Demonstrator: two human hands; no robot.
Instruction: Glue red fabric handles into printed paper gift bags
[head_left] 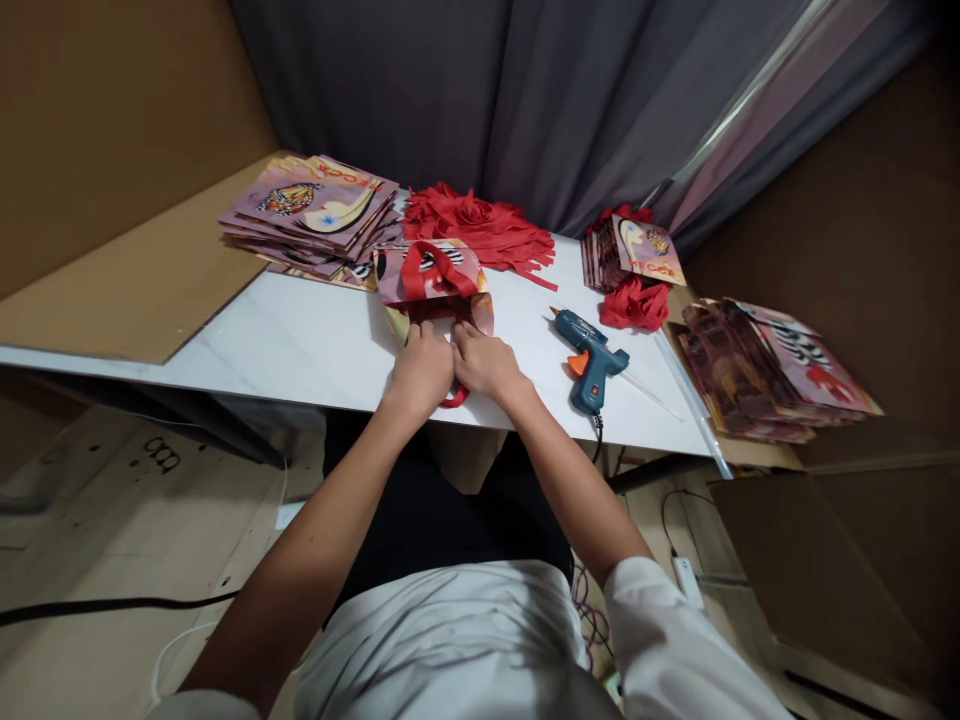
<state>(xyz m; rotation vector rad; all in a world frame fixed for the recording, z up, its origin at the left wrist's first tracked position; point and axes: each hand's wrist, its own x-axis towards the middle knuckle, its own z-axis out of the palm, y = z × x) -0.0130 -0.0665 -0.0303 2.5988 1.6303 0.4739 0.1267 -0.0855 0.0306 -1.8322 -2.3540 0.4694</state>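
Note:
A small printed paper gift bag (431,272) with a red ribbon handle lies on the white table (300,345), its open mouth towards me. My left hand (421,368) and my right hand (484,362) rest side by side at the bag's near edge, fingers curled and pressed down on the paper. A loop of red ribbon (454,398) pokes out from under both hands. What the fingertips pinch is hidden beneath the knuckles.
A blue and orange hot glue gun (591,358) lies right of my hands, its cord dropping off the table edge. Red ribbon pieces (480,225) are heaped behind the bag. Stacks of printed bags lie at the back left (311,212), back right (637,250) and far right (765,370).

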